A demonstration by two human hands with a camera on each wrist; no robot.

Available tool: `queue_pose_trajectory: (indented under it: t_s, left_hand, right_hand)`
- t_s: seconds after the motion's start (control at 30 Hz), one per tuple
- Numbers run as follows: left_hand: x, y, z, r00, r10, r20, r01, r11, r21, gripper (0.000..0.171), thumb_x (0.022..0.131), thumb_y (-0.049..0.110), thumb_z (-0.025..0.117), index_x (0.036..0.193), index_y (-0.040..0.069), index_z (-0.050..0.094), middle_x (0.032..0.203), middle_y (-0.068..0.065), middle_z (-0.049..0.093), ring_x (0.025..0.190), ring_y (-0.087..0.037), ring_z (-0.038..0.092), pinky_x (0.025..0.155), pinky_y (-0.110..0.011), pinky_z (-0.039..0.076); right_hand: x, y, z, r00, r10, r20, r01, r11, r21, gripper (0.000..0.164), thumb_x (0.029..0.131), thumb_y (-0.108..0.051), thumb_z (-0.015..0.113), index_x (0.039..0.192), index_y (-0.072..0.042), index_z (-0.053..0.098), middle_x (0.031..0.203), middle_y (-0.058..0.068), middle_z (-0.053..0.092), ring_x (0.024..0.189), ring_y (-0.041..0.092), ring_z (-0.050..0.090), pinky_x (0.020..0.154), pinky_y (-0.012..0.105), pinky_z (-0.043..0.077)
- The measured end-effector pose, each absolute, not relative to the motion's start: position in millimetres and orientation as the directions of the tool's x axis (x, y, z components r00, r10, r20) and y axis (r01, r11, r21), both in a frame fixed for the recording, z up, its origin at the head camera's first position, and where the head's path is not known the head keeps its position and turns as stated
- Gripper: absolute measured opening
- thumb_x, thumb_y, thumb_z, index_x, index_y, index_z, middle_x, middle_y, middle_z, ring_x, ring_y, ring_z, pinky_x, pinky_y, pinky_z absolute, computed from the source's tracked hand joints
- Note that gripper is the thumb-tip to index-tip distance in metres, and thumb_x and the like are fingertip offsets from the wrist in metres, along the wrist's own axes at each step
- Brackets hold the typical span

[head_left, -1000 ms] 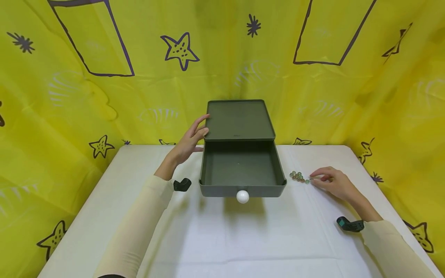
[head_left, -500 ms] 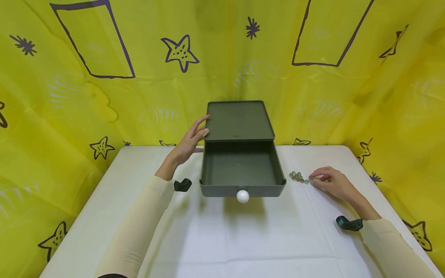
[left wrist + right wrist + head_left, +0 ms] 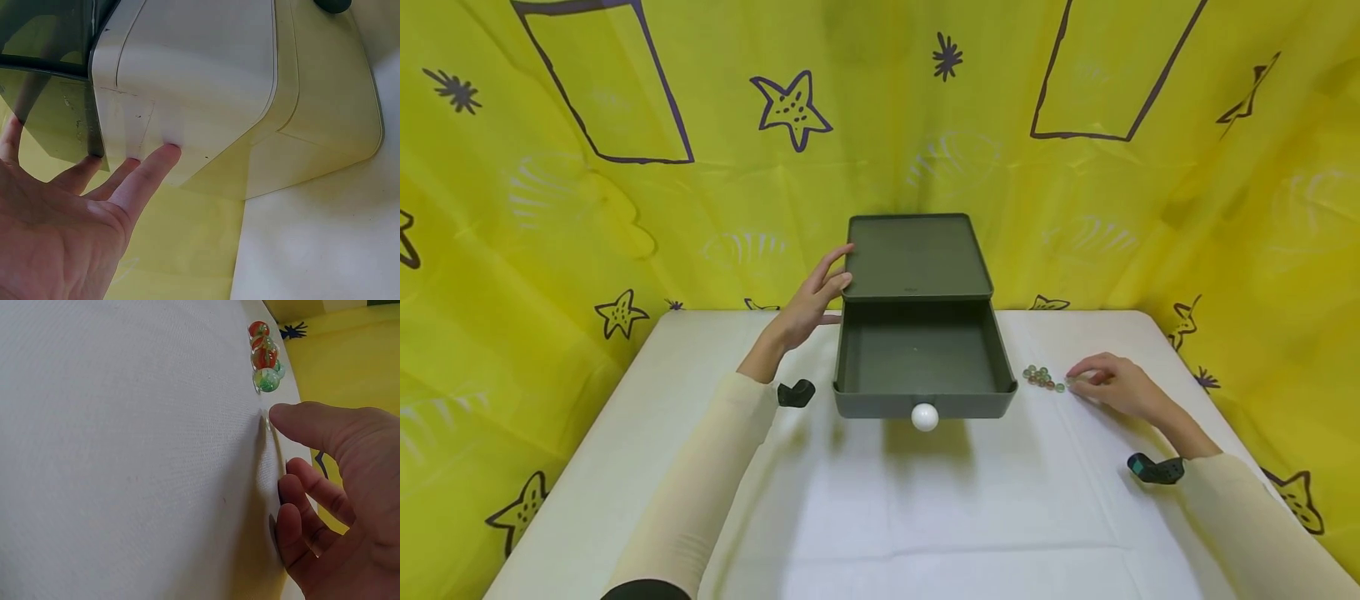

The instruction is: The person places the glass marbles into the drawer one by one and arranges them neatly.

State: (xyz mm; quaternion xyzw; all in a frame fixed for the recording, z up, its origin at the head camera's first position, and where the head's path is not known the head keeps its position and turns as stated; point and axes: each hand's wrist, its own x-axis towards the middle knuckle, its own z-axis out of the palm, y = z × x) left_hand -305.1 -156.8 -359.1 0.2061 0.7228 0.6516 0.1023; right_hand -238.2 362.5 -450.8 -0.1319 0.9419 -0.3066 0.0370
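Observation:
A dark green box [image 3: 919,254] stands on the white table with its drawer [image 3: 925,406] pulled out toward me; a round white knob [image 3: 925,417] is on the drawer front. My left hand [image 3: 805,310] rests its fingertips on the box's left side, fingers extended; the left wrist view shows fingertips [image 3: 170,150] against the smooth side wall. At the right, my right hand [image 3: 1116,385] pinches a small glass marble [image 3: 267,424] at the tabletop, mostly hidden by the thumb. Several green and orange marbles [image 3: 1039,377] lie close together just left of it.
The white cloth-covered table [image 3: 970,517] runs under everything. A yellow curtain [image 3: 880,158] with starfish drawings hangs behind and along both sides. The extended drawer lies between my two hands.
The right hand's thumb and finger have drawn slightly closer together at the marble. My left hand stays on the box, and the view has shifted a little.

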Motion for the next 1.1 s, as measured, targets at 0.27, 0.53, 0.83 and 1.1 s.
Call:
queue_pose_trajectory:
  t_s: [0.27, 0.53, 0.83, 1.1]
  left_hand:
    - [-305, -156, -358, -0.899, 0.425, 0.109, 0.153, 0.071, 0.986, 0.057, 0.108, 0.036, 0.046, 0.161, 0.040, 0.026, 0.169, -0.007, 0.019, 0.150, -0.040, 0.028, 0.108, -0.070, 0.036]
    - [-305, -156, -358, -0.897, 0.428, 0.111, 0.150, 0.058, 0.987, 0.056, 0.108, 0.034, 0.045, 0.161, 0.040, 0.026, 0.168, -0.007, 0.019, 0.150, -0.039, 0.028, 0.108, -0.071, 0.035]
    - [-305, -156, -356, -0.895, 0.430, 0.119, 0.160, 0.058, 0.985, 0.057, 0.108, 0.036, 0.046, 0.161, 0.041, 0.026, 0.169, -0.008, 0.018, 0.150, -0.040, 0.027, 0.108, -0.071, 0.034]
    - [-305, -158, -359, -0.891, 0.439, 0.118, 0.160, 0.060, 0.985, 0.057, 0.108, 0.036, 0.046, 0.161, 0.041, 0.025, 0.169, -0.007, 0.017, 0.151, -0.037, 0.026, 0.108, -0.071, 0.034]
  right_hand:
    - [-238, 363, -450, -0.964, -0.264, -0.018, -0.201, 0.775, -0.599, 0.023, 0.096, -0.022, 0.075, 0.115, -0.009, 0.075, 0.125, 0.021, 0.063, 0.097, 0.030, 0.056, 0.072, 0.031, 0.051]
    - [-240, 364, -447, -0.967, -0.253, -0.036, -0.177, 0.764, -0.620, 0.027, 0.096, -0.025, 0.074, 0.116, -0.008, 0.075, 0.124, 0.023, 0.062, 0.094, 0.029, 0.054, 0.068, 0.030, 0.050]
    - [-243, 365, -442, -0.962, -0.261, -0.082, -0.151, 0.757, -0.636, 0.025, 0.097, -0.023, 0.073, 0.117, -0.007, 0.074, 0.128, 0.024, 0.062, 0.094, 0.029, 0.057, 0.068, 0.029, 0.053]
    - [-242, 366, -412, -0.922, -0.384, -0.050, -0.267, 0.724, -0.636, 0.020, 0.094, -0.016, 0.075, 0.111, -0.005, 0.074, 0.118, 0.020, 0.068, 0.080, 0.021, 0.066, 0.063, 0.030, 0.055]
